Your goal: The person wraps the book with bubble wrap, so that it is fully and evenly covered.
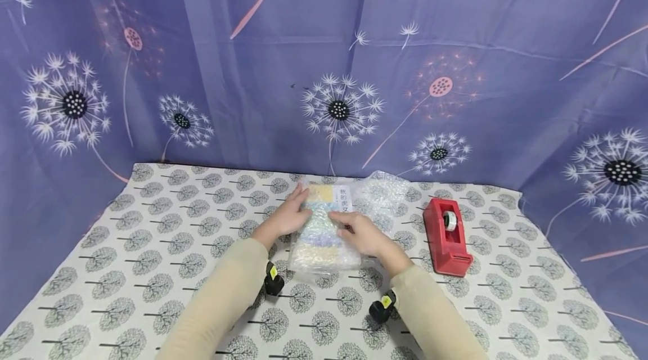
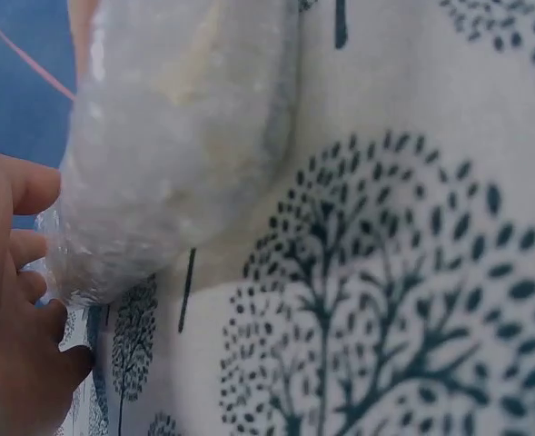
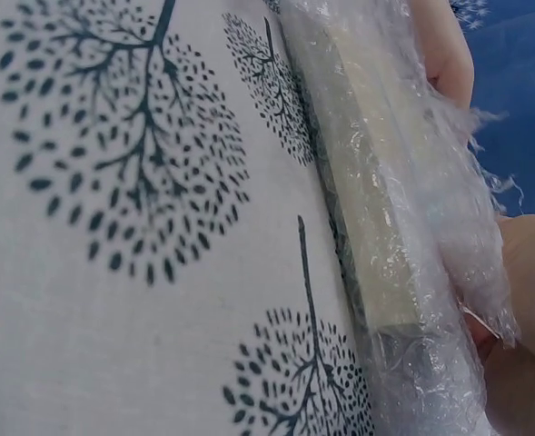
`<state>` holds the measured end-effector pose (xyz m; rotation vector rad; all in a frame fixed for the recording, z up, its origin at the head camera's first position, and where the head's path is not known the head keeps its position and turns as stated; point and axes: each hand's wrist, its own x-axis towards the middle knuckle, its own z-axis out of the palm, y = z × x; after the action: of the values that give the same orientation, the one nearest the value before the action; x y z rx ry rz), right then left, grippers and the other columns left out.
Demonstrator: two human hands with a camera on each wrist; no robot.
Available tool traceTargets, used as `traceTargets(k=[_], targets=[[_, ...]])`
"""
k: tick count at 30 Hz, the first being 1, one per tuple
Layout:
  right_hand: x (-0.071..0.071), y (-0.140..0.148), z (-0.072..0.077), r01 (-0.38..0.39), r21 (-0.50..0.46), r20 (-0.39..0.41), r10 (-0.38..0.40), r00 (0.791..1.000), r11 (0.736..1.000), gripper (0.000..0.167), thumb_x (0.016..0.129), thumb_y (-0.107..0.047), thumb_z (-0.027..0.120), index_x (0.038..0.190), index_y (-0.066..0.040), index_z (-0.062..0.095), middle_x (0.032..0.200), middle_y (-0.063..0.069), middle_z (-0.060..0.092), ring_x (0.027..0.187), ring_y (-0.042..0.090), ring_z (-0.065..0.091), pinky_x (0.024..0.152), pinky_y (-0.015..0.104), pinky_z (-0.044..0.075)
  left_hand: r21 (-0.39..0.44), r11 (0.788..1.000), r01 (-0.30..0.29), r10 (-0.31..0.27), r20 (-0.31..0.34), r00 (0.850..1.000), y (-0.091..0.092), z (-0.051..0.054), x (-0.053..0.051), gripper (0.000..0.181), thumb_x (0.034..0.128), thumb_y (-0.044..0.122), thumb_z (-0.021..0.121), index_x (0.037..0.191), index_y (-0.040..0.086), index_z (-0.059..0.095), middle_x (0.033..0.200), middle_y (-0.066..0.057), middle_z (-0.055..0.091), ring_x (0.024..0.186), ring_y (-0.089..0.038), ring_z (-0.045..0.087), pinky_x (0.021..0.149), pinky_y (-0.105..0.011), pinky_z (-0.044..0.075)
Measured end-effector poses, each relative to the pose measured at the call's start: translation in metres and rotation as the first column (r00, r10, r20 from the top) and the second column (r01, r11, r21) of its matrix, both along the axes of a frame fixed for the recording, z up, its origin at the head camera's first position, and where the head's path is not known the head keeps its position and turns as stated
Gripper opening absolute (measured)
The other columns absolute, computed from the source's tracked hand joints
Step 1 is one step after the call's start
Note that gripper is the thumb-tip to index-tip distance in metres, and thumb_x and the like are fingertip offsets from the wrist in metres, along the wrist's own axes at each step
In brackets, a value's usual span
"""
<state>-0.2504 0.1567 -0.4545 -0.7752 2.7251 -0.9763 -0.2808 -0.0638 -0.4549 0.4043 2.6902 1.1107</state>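
In the head view, a book [image 1: 331, 197] with a pale banded cover and black lettering lies inside bubble wrap [image 1: 324, 264] on the table. My left hand [image 1: 286, 216] grips the package's left edge, thumb over the top; the left wrist view has its bent fingers [image 2: 31, 186] against the wrap [image 2: 176, 145]. On the right side, my right hand [image 1: 361, 232] reaches over the cover with its index finger extended. It pinches the wrap's edge [image 3: 471, 254] in the right wrist view, where the book's side [image 3: 376, 245] shows through. Some fingertips are hidden.
A red tape dispenser [image 1: 448, 239] with a roll of tape [image 1: 449, 220] stands to the right of the package. Loose bubble wrap [image 1: 382, 199] spreads out behind and right of the book. A tree-print cloth [image 1: 192, 225] covers the table, and a purple dandelion curtain [image 1: 263, 84] hangs behind.
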Motion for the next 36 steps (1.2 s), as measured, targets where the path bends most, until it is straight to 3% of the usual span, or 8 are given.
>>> traceTargets(k=[3,7,14,19,23,26,31,36], targets=[[-0.001,-0.003,-0.001,0.033,-0.003,0.014,-0.033,0.999,0.999,0.048,0.090,-0.010,0.060,0.138,-0.013,0.049,0.139,0.005,0.053,0.126,0.027,0.051,0.109,0.042,0.039,-0.103,0.995,0.010,-0.016,-0.053,0.998,0.002,0.000,0.003,0.069,0.0958,0.038,0.048,0.152,0.011,0.018,0.161,-0.010,-0.001,0.146,-0.036,0.008,0.115,-0.059,0.015],[-0.002,-0.005,-0.003,0.063,-0.002,0.016,-0.063,0.998,0.998,0.048,0.090,-0.011,0.061,0.137,-0.016,0.051,0.134,0.005,0.058,0.114,0.024,0.057,0.104,0.042,0.044,-0.261,0.965,0.012,-0.044,-0.115,0.992,0.008,-0.003,0.006,0.074,0.0956,0.048,0.045,0.152,0.009,0.016,0.160,-0.013,-0.002,0.147,-0.034,0.002,0.118,-0.055,0.010],[0.000,0.000,-0.001,0.086,-0.058,0.008,-0.086,0.996,0.995,0.043,0.090,-0.015,0.060,0.133,-0.016,0.055,0.130,0.008,0.060,0.104,0.023,0.061,0.097,0.043,0.049,-0.415,0.910,0.011,-0.071,-0.128,0.989,0.017,-0.004,0.004,0.077,0.0954,0.059,0.032,0.153,0.012,0.011,0.160,-0.010,-0.003,0.148,-0.031,-0.001,0.119,-0.053,0.007],[0.008,0.008,0.007,0.131,-0.111,0.023,-0.129,0.991,0.985,0.038,0.092,-0.016,0.059,0.128,-0.004,0.057,0.123,0.016,0.063,0.102,0.028,0.065,0.086,0.038,0.056,-0.456,0.890,0.005,-0.078,-0.142,0.987,0.022,-0.004,0.006,0.077,0.0958,0.059,0.029,0.152,0.011,0.011,0.160,-0.010,-0.002,0.148,-0.031,0.000,0.119,-0.051,0.008],[0.016,0.011,0.015,0.241,-0.041,0.044,-0.240,0.970,0.970,0.040,0.087,-0.024,0.066,0.117,0.002,0.061,0.097,0.014,0.070,0.076,0.019,0.066,0.066,0.028,0.057,-0.480,0.877,-0.006,-0.086,-0.169,0.982,0.021,-0.006,0.007,0.076,0.0964,0.059,0.027,0.152,0.009,0.012,0.160,-0.011,0.000,0.147,-0.032,0.002,0.119,-0.051,0.009],[0.020,0.013,0.018,0.286,0.014,0.089,-0.286,0.954,0.958,0.039,0.080,-0.030,0.073,0.100,0.002,0.065,0.079,0.008,0.067,0.058,0.013,0.059,0.054,0.024,0.052,-0.483,0.876,-0.011,-0.090,-0.188,0.978,0.021,-0.006,0.005,0.076,0.0966,0.059,0.026,0.152,0.009,0.013,0.160,-0.012,0.001,0.147,-0.033,0.003,0.119,-0.051,0.010],[0.025,0.016,0.018,0.245,0.006,0.109,-0.244,0.964,0.970,0.018,0.083,-0.019,0.070,0.075,-0.006,0.061,0.065,0.002,0.059,0.051,0.010,0.050,0.045,0.022,0.045,-0.470,0.882,-0.005,-0.090,-0.178,0.980,0.020,-0.005,0.004,0.077,0.0965,0.059,0.026,0.152,0.008,0.012,0.160,-0.013,0.001,0.147,-0.033,0.003,0.120,-0.051,0.009],[0.028,0.018,0.015,0.221,0.001,0.052,-0.221,0.974,0.975,0.018,0.087,-0.013,0.064,0.072,-0.009,0.057,0.061,-0.001,0.053,0.051,0.008,0.045,0.046,0.021,0.041,-0.464,0.886,0.003,-0.082,-0.150,0.985,0.020,-0.003,0.006,0.077,0.0961,0.060,0.026,0.152,0.010,0.011,0.160,-0.012,-0.001,0.148,-0.032,0.001,0.120,-0.050,0.008]])
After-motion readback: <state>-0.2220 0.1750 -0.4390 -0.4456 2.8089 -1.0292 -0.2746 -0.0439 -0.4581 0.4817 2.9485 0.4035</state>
